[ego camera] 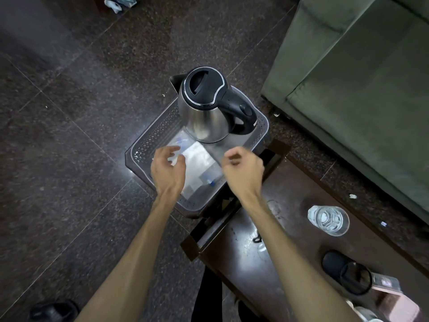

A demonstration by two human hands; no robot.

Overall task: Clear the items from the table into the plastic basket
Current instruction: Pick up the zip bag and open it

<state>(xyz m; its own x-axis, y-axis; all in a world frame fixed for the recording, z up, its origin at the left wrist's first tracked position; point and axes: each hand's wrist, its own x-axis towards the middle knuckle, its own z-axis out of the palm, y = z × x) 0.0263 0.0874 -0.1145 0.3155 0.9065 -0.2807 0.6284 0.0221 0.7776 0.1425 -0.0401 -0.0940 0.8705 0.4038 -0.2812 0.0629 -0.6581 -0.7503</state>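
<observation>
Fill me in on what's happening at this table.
A person is clearing the table into a plastic basket that sits at the table's end. A steel kettle already stands in the basket, with a clear plastic bag lying flat beside it. Both hands hover over the basket with nothing in their grip: the left hand with fingers spread, the right hand loosely curled. A glass and a black round base are still on the table.

I see a dark speckled stone floor (76, 126) laid in large tiles with thin pale joints, glare shining off it near the middle. A green upholstered sofa (362, 89) fills the far right. The dark wooden bench (285, 189) runs along the near right, its glossy top reflecting light.
</observation>
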